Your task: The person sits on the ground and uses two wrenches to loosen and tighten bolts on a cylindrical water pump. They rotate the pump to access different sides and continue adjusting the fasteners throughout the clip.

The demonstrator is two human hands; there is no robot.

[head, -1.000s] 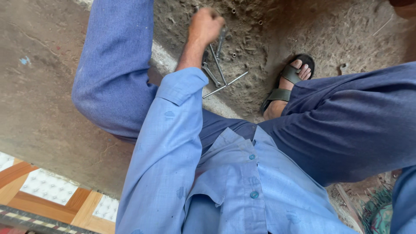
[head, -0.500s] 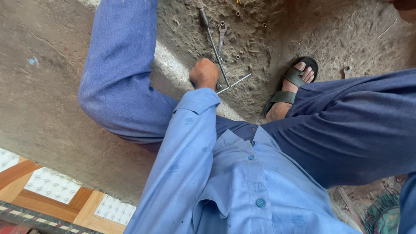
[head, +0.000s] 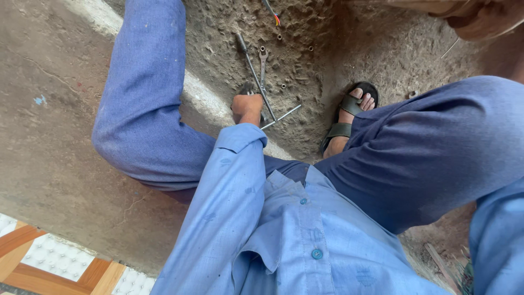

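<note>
The left hand [head: 246,108] is seen lowered onto the dirt ground [head: 305,33] between the spread knees, and it has been drawn back toward the body since a second ago, when it lay further out over the tools. As a result the long socket wrench [head: 252,70] and the short open-ended spanner [head: 263,64], which were covered by the hand then, are now laid bare beyond the knuckles. The fingers are curled shut, seemingly around a dark tool end [head: 246,89] that pokes out just above the fist, though what exactly is clamped cannot be made out. A thin metal rod [head: 283,116] lies just beside the hand, angled toward the sandalled foot [head: 349,117]. From this it may be judged that one tool has been picked out of the cluster while the others have been left where they lay. By count: one socket wrench, one spanner, one rod, and three small nuts or sleeves [head: 283,86] scattered in the dirt near the tools. A bundle of coloured wires [head: 272,12] is visible at the top edge. The right hand is not shown; only its sleeve is seen at the right border, so its state cannot be told.
</note>
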